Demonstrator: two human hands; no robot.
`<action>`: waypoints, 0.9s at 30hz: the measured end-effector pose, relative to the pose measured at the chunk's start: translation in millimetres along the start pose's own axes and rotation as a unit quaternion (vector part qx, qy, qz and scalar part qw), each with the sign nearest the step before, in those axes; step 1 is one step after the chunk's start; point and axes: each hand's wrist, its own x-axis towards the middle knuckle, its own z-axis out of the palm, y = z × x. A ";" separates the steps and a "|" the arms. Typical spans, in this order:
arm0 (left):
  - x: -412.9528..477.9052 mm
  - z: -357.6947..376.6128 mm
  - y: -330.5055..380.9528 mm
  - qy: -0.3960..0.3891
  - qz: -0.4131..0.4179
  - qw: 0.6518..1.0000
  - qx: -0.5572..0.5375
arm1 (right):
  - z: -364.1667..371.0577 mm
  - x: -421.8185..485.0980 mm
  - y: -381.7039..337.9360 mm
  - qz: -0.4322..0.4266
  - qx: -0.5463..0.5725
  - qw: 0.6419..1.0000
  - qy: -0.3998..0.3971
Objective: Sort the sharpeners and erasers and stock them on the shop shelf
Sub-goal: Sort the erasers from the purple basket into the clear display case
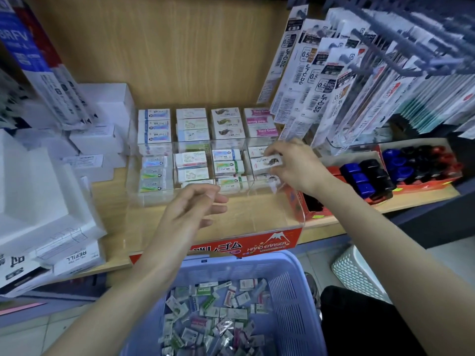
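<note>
While the right hand (pixel 295 168) pinches a white-sleeved eraser (pixel 268 161) over the rightmost front compartment of the clear acrylic organiser (pixel 300 214), the left hand (pixel 190 214) hovers relaxed and empty above the shelf's (pixel 115 199) front edge. The step in hand looks like stocking. The eraser is being laid onto matching ones already stacked in that bay. Next it needs setting flat and square between the thin dividers, then a reach back to the purple basket (pixel 290 278) below the front edge, where the loose erasers (pixel 218 317) lie unsorted. Room is tight toward the shelf's right. Hanging refill packs (pixel 308 80) dangle just above the wrist, and a red tray of what look like sharpeners (pixel 372 176) sits beside the organiser's right wall. White boxes (pixel 97 140) crowd the left end.
</note>
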 end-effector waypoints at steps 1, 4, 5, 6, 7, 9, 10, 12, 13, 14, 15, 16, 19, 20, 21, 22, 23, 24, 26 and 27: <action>0.9 -0.9 -0.2 0.003 0.002 1.000 0.003 | -2.6 4.0 0.4 -0.003 -0.013 1.000 -0.016; 2.6 -2.7 -2.4 0.012 0.002 1.000 0.007 | -8.4 9.3 2.1 -0.012 -0.043 0.997 -0.069; 3.0 -3.1 -3.2 0.015 0.001 1.000 0.009 | -9.2 8.6 2.5 -0.012 -0.048 0.995 -0.091; 3.4 -3.3 -4.3 0.017 0.001 1.000 0.009 | -9.4 7.2 2.8 -0.013 -0.051 0.992 -0.113; 3.9 -3.7 -5.5 0.019 0.001 1.000 0.009 | -9.6 6.0 3.5 -0.017 -0.055 0.990 -0.129; 4.5 -5.2 -8.2 0.020 0.000 1.000 0.007 | -9.3 2.4 2.9 -0.035 -0.073 0.987 -0.141; 4.2 -6.1 -9.5 0.019 -0.001 1.000 0.005 | -8.6 0.3 2.7 -0.044 -0.085 0.986 -0.138; 3.8 -8.0 -11.1 0.019 -0.002 1.000 0.004 | -7.3 -4.1 2.2 -0.064 -0.110 0.983 -0.133; 3.6 -9.3 -11.9 0.020 -0.001 1.000 0.005 | -6.7 -6.1 2.0 -0.074 -0.122 0.981 -0.132; 3.4 -10.4 -12.5 0.020 0.001 1.000 0.004 | -7.0 -8.5 0.8 -0.082 -0.129 0.979 -0.132; 3.4 -11.6 -12.9 0.020 0.004 1.000 0.004 | -7.8 -10.8 -0.5 -0.088 -0.127 0.979 -0.129; 3.0 -12.3 -12.4 0.020 0.006 1.000 0.004 | -8.5 -12.6 -1.9 -0.089 -0.116 0.981 -0.126; -0.1 -14.6 -11.1 0.019 0.013 1.000 0.003 | -7.4 -18.6 -4.3 -0.076 -0.071 0.988 -0.116; -1.5 -15.7 -10.8 0.017 0.013 1.000 0.006 | -4.5 -21.0 -4.3 -0.078 -0.065 0.989 -0.107; -2.6 -17.3 -11.2 0.016 0.015 1.000 0.017 | 0.2 -24.0 -4.3 -0.086 -0.066 0.990 -0.090; -4.7 -19.7 -13.3 0.011 0.019 0.999 0.036 | 6.0 -28.6 -4.8 -0.100 -0.066 0.991 -0.062; -8.8 -22.7 -17.5 0.001 0.030 0.998 0.063 | 11.9 -36.0 -7.1 -0.117 -0.057 0.991 -0.029; -15.3 -25.5 -23.3 -0.018 0.045 0.994 0.094 | 18.6 -46.7 -10.6 -0.131 -0.032 0.991 0.001; -33.9 -30.8 -44.2 -0.077 0.064 0.983 0.155 | 33.5 -81.1 -22.8 -0.150 0.061 0.986 0.046; -43.7 -33.5 -58.1 -0.109 0.061 0.976 0.179 | 43.9 -101.6 -29.7 -0.164 0.102 0.979 0.059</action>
